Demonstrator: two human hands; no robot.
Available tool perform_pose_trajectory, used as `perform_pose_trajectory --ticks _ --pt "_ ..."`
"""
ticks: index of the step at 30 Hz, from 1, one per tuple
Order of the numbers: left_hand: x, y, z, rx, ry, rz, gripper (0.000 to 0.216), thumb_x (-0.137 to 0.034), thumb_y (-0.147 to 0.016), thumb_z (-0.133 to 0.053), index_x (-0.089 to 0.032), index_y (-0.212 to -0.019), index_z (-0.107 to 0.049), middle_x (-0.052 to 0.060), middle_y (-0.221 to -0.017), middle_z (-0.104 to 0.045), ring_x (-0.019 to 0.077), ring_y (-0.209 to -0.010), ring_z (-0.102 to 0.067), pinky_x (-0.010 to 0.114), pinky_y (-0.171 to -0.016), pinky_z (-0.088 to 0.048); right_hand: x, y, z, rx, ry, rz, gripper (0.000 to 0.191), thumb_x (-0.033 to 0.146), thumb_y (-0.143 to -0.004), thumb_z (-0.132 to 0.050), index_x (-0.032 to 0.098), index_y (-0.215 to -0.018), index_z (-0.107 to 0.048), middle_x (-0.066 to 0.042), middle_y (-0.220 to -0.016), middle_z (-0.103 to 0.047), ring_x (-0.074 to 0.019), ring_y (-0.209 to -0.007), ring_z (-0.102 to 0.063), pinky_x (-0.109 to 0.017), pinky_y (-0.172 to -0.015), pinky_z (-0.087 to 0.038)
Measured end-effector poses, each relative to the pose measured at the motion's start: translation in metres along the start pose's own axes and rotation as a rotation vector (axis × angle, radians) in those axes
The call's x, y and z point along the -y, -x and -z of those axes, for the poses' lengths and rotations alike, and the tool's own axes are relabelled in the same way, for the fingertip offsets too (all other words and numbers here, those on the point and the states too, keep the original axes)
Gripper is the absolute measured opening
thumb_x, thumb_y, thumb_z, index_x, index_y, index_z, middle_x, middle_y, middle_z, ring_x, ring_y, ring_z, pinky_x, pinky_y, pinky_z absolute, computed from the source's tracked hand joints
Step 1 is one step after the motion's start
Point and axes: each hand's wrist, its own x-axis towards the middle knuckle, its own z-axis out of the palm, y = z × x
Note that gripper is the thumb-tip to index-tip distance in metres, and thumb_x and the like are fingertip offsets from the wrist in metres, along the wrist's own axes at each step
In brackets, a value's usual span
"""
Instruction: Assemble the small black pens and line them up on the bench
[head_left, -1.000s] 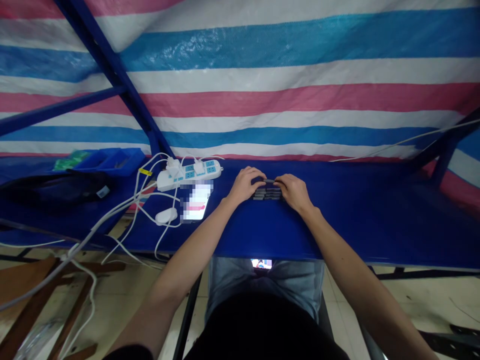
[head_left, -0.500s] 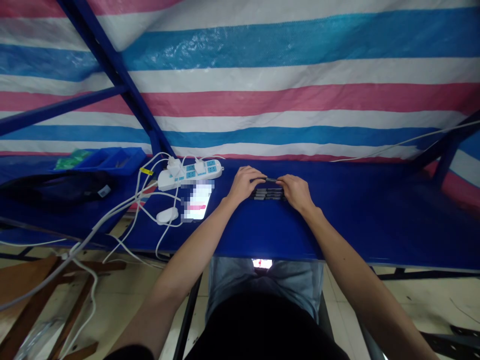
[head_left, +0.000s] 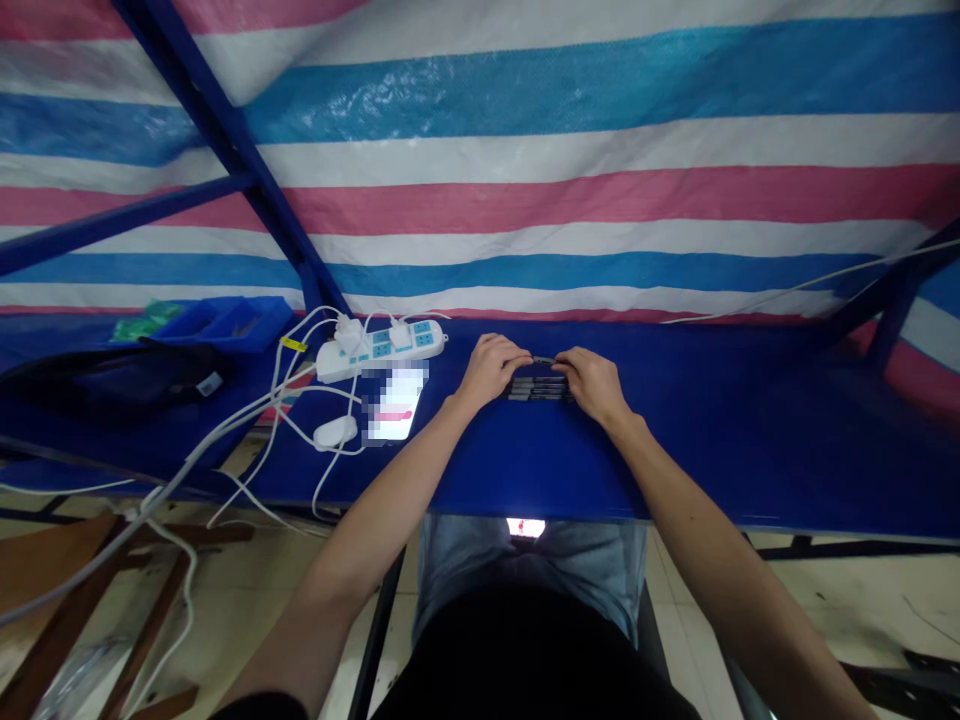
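Pinching hands: in the head view, our left hand [head_left: 491, 368] and right hand [head_left: 591, 382] have barely moved, both grasping one dark stick [head_left: 543, 360]; we judge work remains on it.
Stick row [head_left: 538, 388]: on the worktop [head_left: 525, 460], at six o'clock from it.
Blue tray [head_left: 256, 341]: nine o'clock from our hands; we cannot tell whether green wrapping [head_left: 146, 320] lies in or beside it.

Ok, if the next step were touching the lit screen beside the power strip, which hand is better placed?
The left hand, probably: it is nearer the lit screen; the right hand is farther across. Both seem to hold a dark pen by its ends, so the left would likely need to let go.
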Motion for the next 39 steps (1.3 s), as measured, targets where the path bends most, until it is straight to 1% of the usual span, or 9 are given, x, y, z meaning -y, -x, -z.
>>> perform_pose_trajectory --ticks 4,7,11,17,20,26,31,36,39 --pt "0.000 0.000 0.001 -0.021 -0.006 0.001 0.025 -0.037 -0.103 -0.061 -0.024 -0.094 -0.080 0.003 -0.096 -0.081 0.0205 -0.091 -0.070 0.044 -0.098 -0.044 -0.002 0.000 0.000 0.001 -0.032 -0.040 0.025 0.036 -0.102 -0.056 0.023 -0.099 -0.076 -0.007 -0.097 -0.078 -0.0246 -0.091 -0.071 -0.034 -0.078 -0.048" --pt "-0.001 0.000 0.003 -0.056 0.008 0.032 0.018 -0.036 -0.101 -0.065 -0.025 -0.098 -0.079 0.002 -0.100 -0.081 0.0202 -0.093 -0.071 0.043 -0.099 -0.044 -0.004 -0.001 0.001 -0.085 -0.152 -0.183 0.032 0.054 -0.094 -0.066 0.024 -0.092 -0.077 -0.006 -0.085 -0.077 -0.0243 -0.080 -0.069 -0.035 -0.074 -0.048" --pt "-0.002 0.000 0.007 -0.129 0.037 0.094 0.010 -0.033 -0.097 -0.071 -0.026 -0.099 -0.078 0.000 -0.099 -0.080 0.0196 -0.094 -0.071 0.042 -0.097 -0.046 -0.011 -0.005 0.007 -0.199 -0.632 -0.450 0.050 0.070 -0.085 -0.068 0.021 -0.084 -0.075 -0.004 -0.065 -0.067 -0.0183 -0.059 -0.058 -0.032 -0.059 -0.043" --pt "-0.004 0.000 0.008 -0.119 0.040 0.116 0.009 -0.031 -0.096 -0.072 -0.025 -0.102 -0.076 0.001 -0.101 -0.079 0.0202 -0.098 -0.070 0.043 -0.099 -0.047 -0.017 -0.010 0.022 0.019 -1.298 -0.588 0.064 0.076 -0.093 -0.044 0.020 -0.099 -0.075 -0.002 -0.061 -0.058 -0.0136 -0.047 -0.045 -0.031 -0.050 -0.036" --pt "-0.003 0.001 0.007 -0.105 0.021 0.128 0.011 -0.033 -0.097 -0.072 -0.025 -0.102 -0.076 0.002 -0.103 -0.078 0.0211 -0.101 -0.069 0.044 -0.099 -0.047 -0.014 -0.010 0.024 0.060 -1.369 -0.594 0.067 0.079 -0.094 -0.039 0.021 -0.101 -0.074 -0.002 -0.062 -0.055 -0.0133 -0.047 -0.041 -0.032 -0.050 -0.035" --pt "0.002 0.002 0.004 -0.124 0.042 0.059 0.012 -0.034 -0.096 -0.072 -0.024 -0.102 -0.076 0.003 -0.103 -0.076 0.0214 -0.103 -0.066 0.043 -0.096 -0.051 -0.011 -0.008 0.020 0.042 -1.462 -0.537 0.041 0.066 -0.088 -0.069 0.025 -0.085 -0.067 0.005 -0.056 -0.041 -0.0117 -0.048 -0.032 -0.030 -0.050 -0.030" --pt "0.002 0.002 0.003 -0.132 0.041 0.044 0.012 -0.034 -0.096 -0.072 -0.024 -0.102 -0.076 0.003 -0.103 -0.075 0.0219 -0.102 -0.066 0.043 -0.096 -0.052 -0.011 -0.007 0.021 0.052 -1.504 -0.557 0.055 0.078 -0.091 -0.055 0.025 -0.090 -0.070 0.002 -0.060 -0.047 -0.0127 -0.050 -0.035 -0.031 -0.053 -0.032" --pt "0.004 0.002 0.003 -0.132 0.039 0.052 0.012 -0.034 -0.096 -0.072 -0.025 -0.103 -0.077 0.003 -0.103 -0.075 0.0216 -0.102 -0.065 0.044 -0.097 -0.052 -0.009 -0.007 0.021 0.074 -1.435 -0.537 0.048 0.072 -0.086 -0.068 0.025 -0.081 -0.065 0.006 -0.052 -0.038 -0.0116 -0.047 -0.030 -0.031 -0.051 -0.029" --pt "0.005 0.003 0.002 -0.147 0.031 0.045 0.013 -0.035 -0.096 -0.072 -0.025 -0.103 -0.077 0.004 -0.103 -0.074 0.0222 -0.103 -0.064 0.044 -0.097 -0.052 -0.011 -0.008 0.020 0.048 -1.378 -0.550 0.059 0.082 -0.088 -0.055 0.025 -0.090 -0.069 0.004 -0.056 -0.046 -0.0119 -0.046 -0.035 -0.032 -0.052 -0.033"
